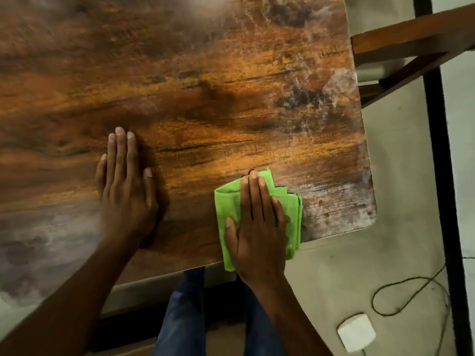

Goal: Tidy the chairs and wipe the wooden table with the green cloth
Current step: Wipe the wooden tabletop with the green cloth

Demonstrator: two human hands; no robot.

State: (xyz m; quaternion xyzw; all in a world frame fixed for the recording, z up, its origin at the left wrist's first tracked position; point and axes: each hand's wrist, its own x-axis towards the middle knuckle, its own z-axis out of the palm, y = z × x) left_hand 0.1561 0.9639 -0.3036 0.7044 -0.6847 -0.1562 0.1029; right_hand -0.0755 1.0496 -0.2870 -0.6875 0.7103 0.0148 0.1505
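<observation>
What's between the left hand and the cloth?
Only bare table, per the head view; left hand lies flat, apart from the cloth.

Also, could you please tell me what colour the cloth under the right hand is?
Bright green cloth, seen in the head view.

Wooden table (worn corner): green cloth lying flat.
</observation>
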